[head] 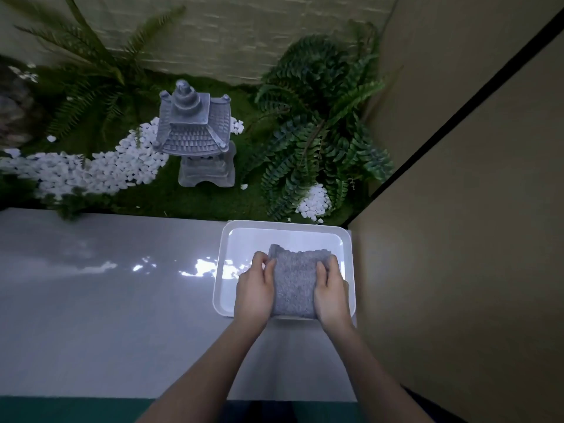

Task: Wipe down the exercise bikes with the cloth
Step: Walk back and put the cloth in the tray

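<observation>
Cloth (294, 285) folded in white tray (285, 230), gripped between left hand (255, 290) and right hand (331, 293)

The cloth (294, 285) is a grey, coarse-textured towel, folded into a thick oblong pad. It is sitting within the white tray (286, 224), toward the near right portion, with its long axis running away from the person. Its near edge is overlapping the tray's near rim; its far edge, uneven in outline, is reaching roughly the tray's middle. The left hand (254, 290) is gripping the cloth's left side, fingers curling at the far left corner. The right hand (331, 296) is gripping the right side, thumb lying on top, fingers wrapping the edge. Whether the cloth is resting on the tray floor or being lifted cannot be determined.
</observation>
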Motion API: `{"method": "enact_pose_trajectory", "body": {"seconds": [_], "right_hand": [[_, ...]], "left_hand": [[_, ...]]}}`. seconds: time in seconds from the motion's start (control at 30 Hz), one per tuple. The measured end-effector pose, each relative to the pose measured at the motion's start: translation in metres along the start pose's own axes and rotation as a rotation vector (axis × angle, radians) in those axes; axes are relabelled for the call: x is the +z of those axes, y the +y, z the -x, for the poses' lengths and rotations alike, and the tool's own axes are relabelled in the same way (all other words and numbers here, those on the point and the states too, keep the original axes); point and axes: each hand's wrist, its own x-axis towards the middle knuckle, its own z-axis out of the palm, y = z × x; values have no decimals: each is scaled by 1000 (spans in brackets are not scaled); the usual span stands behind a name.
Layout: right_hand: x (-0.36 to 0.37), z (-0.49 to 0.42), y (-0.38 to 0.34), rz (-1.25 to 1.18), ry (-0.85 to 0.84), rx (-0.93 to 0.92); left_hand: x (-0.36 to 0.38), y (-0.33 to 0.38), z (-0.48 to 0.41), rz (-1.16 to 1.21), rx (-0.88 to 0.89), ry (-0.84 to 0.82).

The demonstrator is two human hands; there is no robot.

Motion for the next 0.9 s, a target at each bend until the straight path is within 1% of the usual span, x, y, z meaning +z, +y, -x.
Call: {"method": "enact_pose_trajectory", "body": {"seconds": [0.17, 0.23, 0.33, 0.43, 0.47, 0.53, 0.57, 0.6, 0.63, 0.67, 0.73, 0.77, 0.8, 0.83, 0.9], "right_hand": [[39, -44, 39, 126, -30, 19], [55, -60, 56, 176, -49, 30], [73, -81, 80, 279, -105, 54], [82, -94, 95, 433, -118, 2], [83, -97, 97, 488, -102, -16], [83, -94, 98, 562, 15, -73], [81, -91, 100, 590, 105, -140], [80, -89, 104, 635, 168, -239], [80, -87, 108, 692, 191, -360], [79, -86, 114, 761, 137, -471], [77, -88, 129, 920, -37, -653], [75, -90, 134, 964, -103, -675], [73, -91, 137, 976, -154, -655], [71, -93, 140, 984, -212, -610], [69, -92, 137, 1016, -274, -555]], "left_hand": [[33, -39, -40, -131, 27, 49], [47, -55, -56, -180, 59, 37], [68, -80, -77, -215, 42, -17], [80, -94, -83, -281, 34, -38], [81, -96, -83, -312, 26, -41], [76, -96, -82, -440, 41, -2], [74, -98, -82, -508, 110, 39], [73, -101, -82, -585, 216, 72], [72, -104, -83, -653, 342, 71], [71, -109, -84, -728, 451, 25], [71, -124, -89, -890, 620, -109], [70, -130, -91, -949, 652, -168], [68, -132, -93, -992, 665, -207], [68, -137, -97, -1026, 658, -236], [66, -133, -97, -1063, 614, -298]]}}
